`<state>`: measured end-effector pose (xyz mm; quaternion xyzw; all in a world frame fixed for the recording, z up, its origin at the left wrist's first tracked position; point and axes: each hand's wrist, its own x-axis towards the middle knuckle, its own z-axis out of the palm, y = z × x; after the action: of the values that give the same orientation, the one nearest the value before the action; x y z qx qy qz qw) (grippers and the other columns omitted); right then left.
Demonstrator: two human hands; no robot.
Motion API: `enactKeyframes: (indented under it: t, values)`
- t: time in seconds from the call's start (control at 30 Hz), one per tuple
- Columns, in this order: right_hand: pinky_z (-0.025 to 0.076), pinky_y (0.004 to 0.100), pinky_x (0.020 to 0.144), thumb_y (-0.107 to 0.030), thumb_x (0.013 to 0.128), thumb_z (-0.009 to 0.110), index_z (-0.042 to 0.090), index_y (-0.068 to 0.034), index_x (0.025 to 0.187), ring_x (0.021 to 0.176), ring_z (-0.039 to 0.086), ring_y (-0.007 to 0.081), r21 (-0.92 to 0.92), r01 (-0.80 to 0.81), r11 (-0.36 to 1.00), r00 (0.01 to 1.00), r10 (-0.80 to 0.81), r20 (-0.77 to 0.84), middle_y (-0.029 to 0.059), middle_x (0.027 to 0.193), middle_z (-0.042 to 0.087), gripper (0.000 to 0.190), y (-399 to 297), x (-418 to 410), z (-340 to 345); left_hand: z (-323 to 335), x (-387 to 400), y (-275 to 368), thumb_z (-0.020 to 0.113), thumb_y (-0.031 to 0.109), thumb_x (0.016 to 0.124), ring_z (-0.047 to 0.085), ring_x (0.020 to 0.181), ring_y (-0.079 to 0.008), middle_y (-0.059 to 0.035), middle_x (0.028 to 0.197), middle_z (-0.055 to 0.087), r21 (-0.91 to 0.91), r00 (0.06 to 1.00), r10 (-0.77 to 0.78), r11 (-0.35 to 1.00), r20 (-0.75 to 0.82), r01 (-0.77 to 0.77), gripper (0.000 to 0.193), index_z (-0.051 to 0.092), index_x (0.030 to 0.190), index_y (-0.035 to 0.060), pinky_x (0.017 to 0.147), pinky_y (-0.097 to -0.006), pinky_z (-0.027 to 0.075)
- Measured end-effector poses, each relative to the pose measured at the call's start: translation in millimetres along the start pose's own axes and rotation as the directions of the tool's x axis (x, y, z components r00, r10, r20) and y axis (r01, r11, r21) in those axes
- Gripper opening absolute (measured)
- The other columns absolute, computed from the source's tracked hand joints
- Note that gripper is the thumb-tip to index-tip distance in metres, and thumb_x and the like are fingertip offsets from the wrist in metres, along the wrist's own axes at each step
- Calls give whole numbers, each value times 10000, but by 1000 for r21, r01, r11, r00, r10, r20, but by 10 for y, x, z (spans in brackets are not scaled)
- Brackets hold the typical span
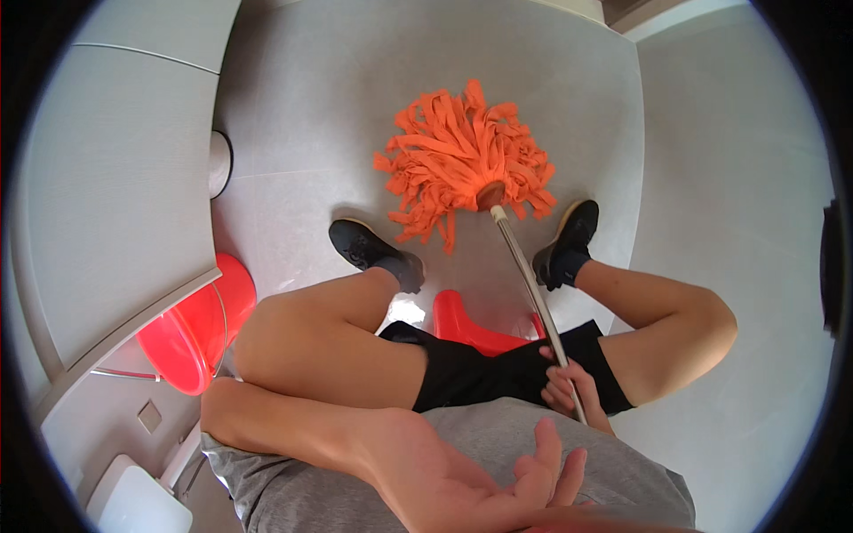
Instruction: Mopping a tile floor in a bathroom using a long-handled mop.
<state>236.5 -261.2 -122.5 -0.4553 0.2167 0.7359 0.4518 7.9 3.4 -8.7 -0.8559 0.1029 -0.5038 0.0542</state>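
My right hand (574, 388) is closed around the metal handle of a mop (528, 273) in front of my lap. The handle slopes away from me to an orange mop head (460, 153) made of fabric strips, which lies spread on the floor beyond my feet. My left hand (466, 476) is raised close to the camera across my grey shirt, with its fingers loosely bent and apart. I see nothing held in it, though part of this hand is cut off and blurred at the bottom edge.
A red plastic seat (460, 323) shows between my legs. On the left, a red bucket (193, 333) with a wire handle stands partly behind a grey cabinet panel (126, 180). A white toilet tank (136, 500) is at lower left. A grey wall (726, 166) rises at right.
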Motion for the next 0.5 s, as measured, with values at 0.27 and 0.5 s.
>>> enactKeyframes:
  t: [0.27,0.5]
  values:
    - [282,203,473,-74,968,488,488,-40,1426,444,343,65,-308,-141,941,970,70,-231,-12,596,396,459,294,-499,-449,3,-11,319,451,221,1054,730,722,-217,-127,929,753,27,994,-72,997,87,70,354,643,1122,-69,686,-273,502]
    - [312,262,490,-99,1016,467,579,-47,1300,400,342,87,-12,-124,992,971,118,-209,-43,575,372,310,-137,-4,199,-104,-89,130,456,206,1048,730,696,-216,-125,940,760,13,987,-35,999,158,33,346,622,1167,-73,655,-277,480]
